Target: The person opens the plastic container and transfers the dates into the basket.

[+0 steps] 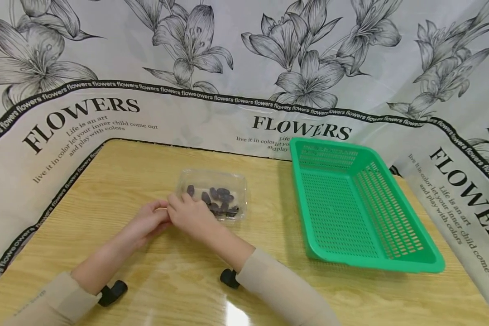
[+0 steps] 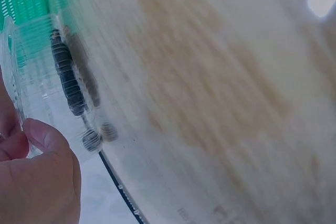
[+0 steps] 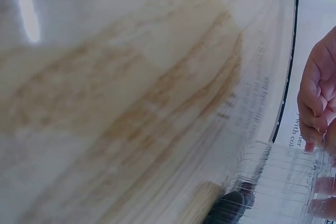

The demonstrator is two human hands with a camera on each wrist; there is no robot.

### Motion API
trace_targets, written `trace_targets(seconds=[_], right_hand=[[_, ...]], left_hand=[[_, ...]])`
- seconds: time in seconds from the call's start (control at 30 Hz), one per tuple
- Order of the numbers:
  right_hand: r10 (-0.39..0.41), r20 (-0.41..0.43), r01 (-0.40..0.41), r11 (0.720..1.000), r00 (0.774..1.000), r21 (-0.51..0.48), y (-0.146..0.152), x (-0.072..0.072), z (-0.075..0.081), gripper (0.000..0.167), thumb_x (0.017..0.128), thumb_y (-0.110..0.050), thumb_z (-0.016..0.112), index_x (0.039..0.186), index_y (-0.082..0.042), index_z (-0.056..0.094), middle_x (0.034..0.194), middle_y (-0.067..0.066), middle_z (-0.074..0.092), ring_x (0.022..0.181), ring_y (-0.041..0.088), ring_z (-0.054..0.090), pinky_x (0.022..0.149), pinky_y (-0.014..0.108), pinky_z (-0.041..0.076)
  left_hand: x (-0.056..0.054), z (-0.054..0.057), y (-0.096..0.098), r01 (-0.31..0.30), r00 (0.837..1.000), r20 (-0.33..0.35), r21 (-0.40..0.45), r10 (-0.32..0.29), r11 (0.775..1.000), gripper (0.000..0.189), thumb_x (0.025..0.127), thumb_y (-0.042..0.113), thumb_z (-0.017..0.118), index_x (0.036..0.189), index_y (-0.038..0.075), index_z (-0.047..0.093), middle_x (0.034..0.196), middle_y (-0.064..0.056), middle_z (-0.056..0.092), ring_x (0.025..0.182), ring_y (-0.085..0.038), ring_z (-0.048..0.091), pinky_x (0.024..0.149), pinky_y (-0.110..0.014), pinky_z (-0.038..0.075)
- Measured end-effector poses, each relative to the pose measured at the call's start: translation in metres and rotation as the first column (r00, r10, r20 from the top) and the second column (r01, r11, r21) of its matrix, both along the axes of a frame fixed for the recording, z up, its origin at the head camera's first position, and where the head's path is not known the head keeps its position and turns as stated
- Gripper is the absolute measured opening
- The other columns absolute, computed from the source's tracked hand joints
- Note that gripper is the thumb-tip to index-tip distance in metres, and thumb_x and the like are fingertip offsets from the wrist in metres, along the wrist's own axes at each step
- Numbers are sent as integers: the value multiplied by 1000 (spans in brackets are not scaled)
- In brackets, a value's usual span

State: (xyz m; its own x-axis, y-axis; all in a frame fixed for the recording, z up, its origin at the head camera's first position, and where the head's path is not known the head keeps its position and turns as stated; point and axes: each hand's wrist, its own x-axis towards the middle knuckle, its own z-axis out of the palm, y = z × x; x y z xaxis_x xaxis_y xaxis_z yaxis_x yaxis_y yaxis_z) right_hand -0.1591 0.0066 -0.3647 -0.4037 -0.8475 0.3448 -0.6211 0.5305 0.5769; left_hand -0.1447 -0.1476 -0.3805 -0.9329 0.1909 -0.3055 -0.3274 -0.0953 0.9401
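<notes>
A clear plastic box (image 1: 239, 185) holding several dark, oval fruits that look like grapes (image 1: 222, 192) sits on the table. Both hands meet at its near left corner. My left hand (image 1: 148, 222) pinches the box's edge between thumb and fingers; the left wrist view shows its thumb (image 2: 44, 137) right at the rim. My right hand (image 1: 191, 215) reaches across the front left side, fingers bent over the same edge, hiding part of the box. In the right wrist view, dark fruit (image 3: 231, 205) shows through the clear wall.
A green plastic basket (image 1: 303, 217) with perforated walls stands to the right of the box. The wooden table (image 1: 179, 290) meets a white cloth (image 1: 236, 81) with printed flowers at the back and sides. Black camera mounts (image 1: 113, 293) hang under both wrists.
</notes>
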Motion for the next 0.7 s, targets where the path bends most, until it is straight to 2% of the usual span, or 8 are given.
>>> trace_targets(seconds=[0.13,0.33,0.57,0.7], right_hand=[[5,24,-4,1000,1000,-13,1,0,-1,15,98,-21,49,97,-17,63,96,-2,45,75,10,49,49,18,42],[-8,50,9,1000,999,-24,3,2,-2,11,96,-20,53,96,-16,64,95,-2,46,76,10,50,51,18,43],[-35,168,36,999,985,-5,1,3,-1,11,94,-19,55,101,-16,63,99,-2,47,79,12,49,53,20,44],[-55,206,54,998,977,13,-1,4,2,13,95,-21,55,104,-16,62,100,-1,46,82,12,51,55,21,45]], left_hand=[[1,-1,2,-7,1000,8,36,7,999,34,87,-4,45,120,-9,35,79,6,61,74,-2,57,68,-16,48],[0,-4,4,-2,1000,29,39,1,999,32,88,-2,47,119,-7,37,81,6,60,74,-2,57,69,-17,48],[1,-3,5,-9,999,53,55,7,998,29,89,-3,47,117,-6,38,80,6,59,73,-2,57,68,-17,48],[1,0,3,-15,998,57,56,12,998,29,88,-3,47,116,-5,38,79,6,59,72,-2,57,67,-16,48]])
